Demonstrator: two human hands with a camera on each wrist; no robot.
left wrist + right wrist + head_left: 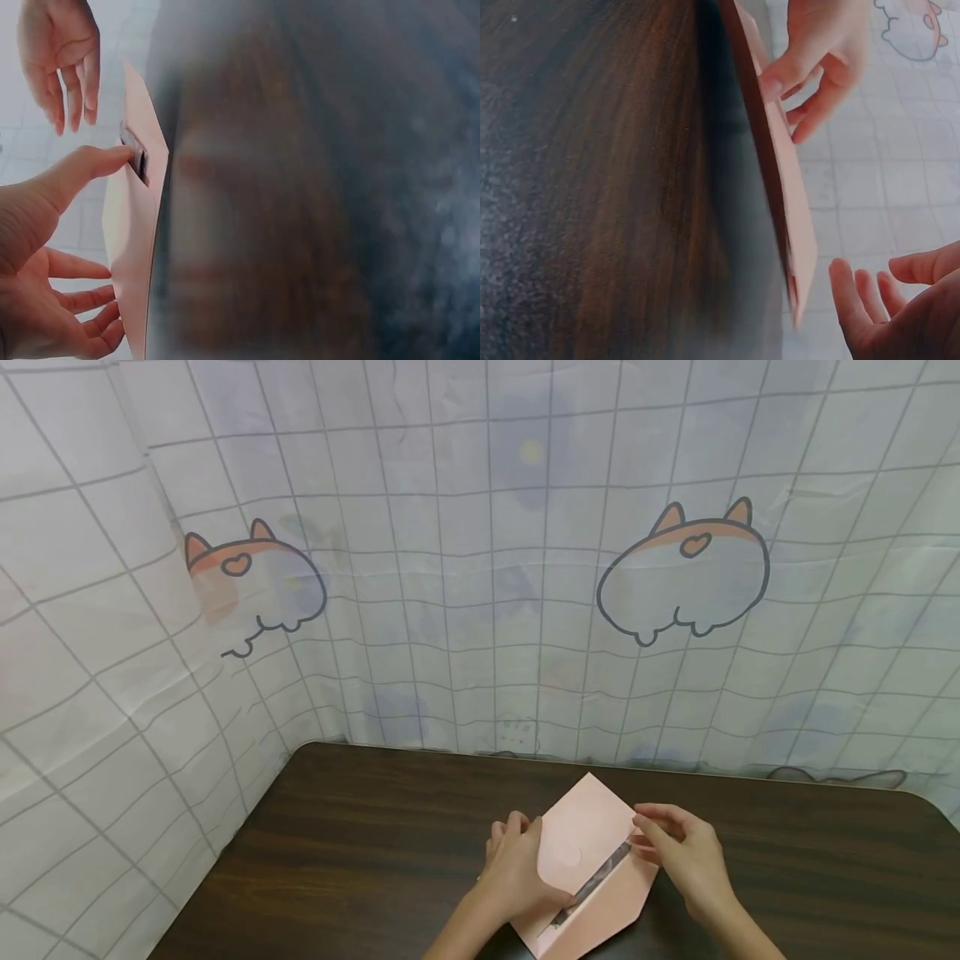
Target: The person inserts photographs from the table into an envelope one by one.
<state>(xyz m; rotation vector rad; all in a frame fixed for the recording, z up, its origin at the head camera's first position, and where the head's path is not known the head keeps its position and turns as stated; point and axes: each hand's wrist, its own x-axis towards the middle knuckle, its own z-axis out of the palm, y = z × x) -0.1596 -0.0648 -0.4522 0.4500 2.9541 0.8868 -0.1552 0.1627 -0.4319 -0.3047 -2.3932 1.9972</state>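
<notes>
A pale pink envelope (588,827) lies slanted near the table's front, its flap spread out toward the far side. From its slot shows a narrow strip of a dark, printed card or photo (600,878); the rest is hidden inside. My left hand (516,870) holds the envelope, with the thumb at the slot by the card (133,154) and the fingers along the opposite edge. By the right corner hovers my right hand (693,860), its fingers loosely bent. In the right wrist view that hand (900,307) is apart from the envelope (799,217) and holds nothing.
Dark wood-grain table (337,843) extends to both sides of the hands. A white gridded curtain (450,568) with cartoon animal outlines hangs along the table's back and left edges.
</notes>
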